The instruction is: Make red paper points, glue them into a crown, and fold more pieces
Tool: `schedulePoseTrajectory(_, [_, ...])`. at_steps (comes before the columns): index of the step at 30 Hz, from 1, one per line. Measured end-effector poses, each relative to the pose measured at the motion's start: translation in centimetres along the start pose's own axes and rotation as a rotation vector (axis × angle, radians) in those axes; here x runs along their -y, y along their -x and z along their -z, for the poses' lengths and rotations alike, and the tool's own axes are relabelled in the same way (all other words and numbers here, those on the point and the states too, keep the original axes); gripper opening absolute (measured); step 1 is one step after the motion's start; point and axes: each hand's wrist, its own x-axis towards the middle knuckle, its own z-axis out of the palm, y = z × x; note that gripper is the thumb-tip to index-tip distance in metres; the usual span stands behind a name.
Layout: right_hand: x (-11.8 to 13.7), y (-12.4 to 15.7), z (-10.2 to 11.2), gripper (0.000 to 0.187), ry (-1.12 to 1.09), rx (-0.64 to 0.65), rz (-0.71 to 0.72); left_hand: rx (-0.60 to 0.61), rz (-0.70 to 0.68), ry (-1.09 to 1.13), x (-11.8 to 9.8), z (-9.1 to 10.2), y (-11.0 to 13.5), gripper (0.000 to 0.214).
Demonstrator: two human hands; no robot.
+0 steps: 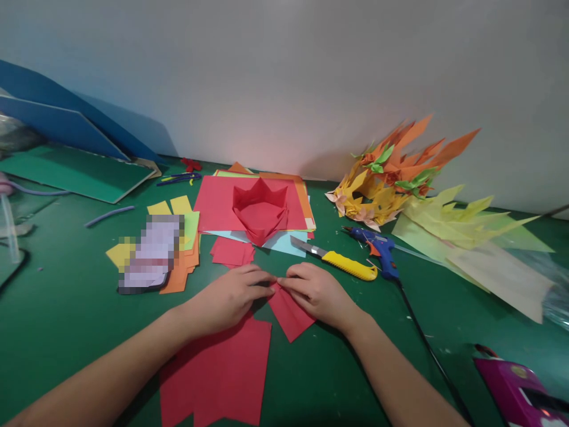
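Notched red paper (224,373) is lying nearest; left hand (237,292) and right hand (317,292) are pinching a red piece (290,317), apparently folding; next move is likely requiring firm creasing.

- Ahead of my right hand (317,290), the knife (338,260) bars my way.
- Further right, the glue gun (384,250) and its cord (416,324) block me.
- I could pass over the bench (71,323) nearside of the phone (153,252).
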Motion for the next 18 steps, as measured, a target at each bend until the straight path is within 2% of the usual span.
schedulePoseTrajectory(18, [0.06, 0.13, 0.56, 0.025, -0.103, 0.023, 0.031, -0.02, 0.011, -0.004, 0.16, -0.28, 0.07, 0.034])
